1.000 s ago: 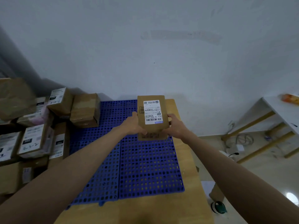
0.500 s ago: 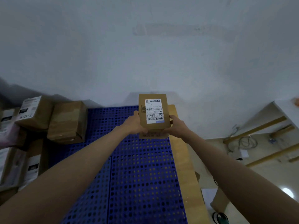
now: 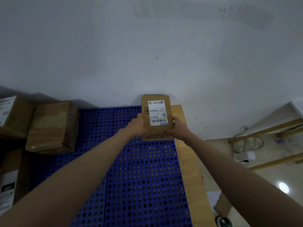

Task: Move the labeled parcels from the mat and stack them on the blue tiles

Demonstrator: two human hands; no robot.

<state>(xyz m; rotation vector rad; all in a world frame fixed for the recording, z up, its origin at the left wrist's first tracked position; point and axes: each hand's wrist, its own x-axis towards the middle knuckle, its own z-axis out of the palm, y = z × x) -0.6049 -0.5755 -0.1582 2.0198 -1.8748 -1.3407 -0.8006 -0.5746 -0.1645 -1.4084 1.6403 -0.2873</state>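
Observation:
A small brown cardboard parcel (image 3: pixel 157 114) with a white barcode label on top is held over the far right corner of the blue perforated tiles (image 3: pixel 144 174). My left hand (image 3: pixel 136 126) grips its left side and my right hand (image 3: pixel 178 129) grips its right side. Whether its underside touches the tiles I cannot tell. A taped brown parcel (image 3: pixel 52 126) lies at the far left of the tiles. Another labeled parcel (image 3: pixel 11 115) sits beside it at the left edge of view.
The tiles lie on a wooden table (image 3: pixel 190 161) against a white wall. More labeled parcels (image 3: pixel 8 190) are piled at the lower left. To the right, on the floor, are wooden table legs (image 3: pixel 265 130), cables and a white adapter (image 3: pixel 246 155). A green tape roll (image 3: pixel 223 222) lies below.
Both hands have carried the parcel farther toward the wall and the far right corner of the tiles. My view has shifted forward and right, so the left pile has slid out of frame.

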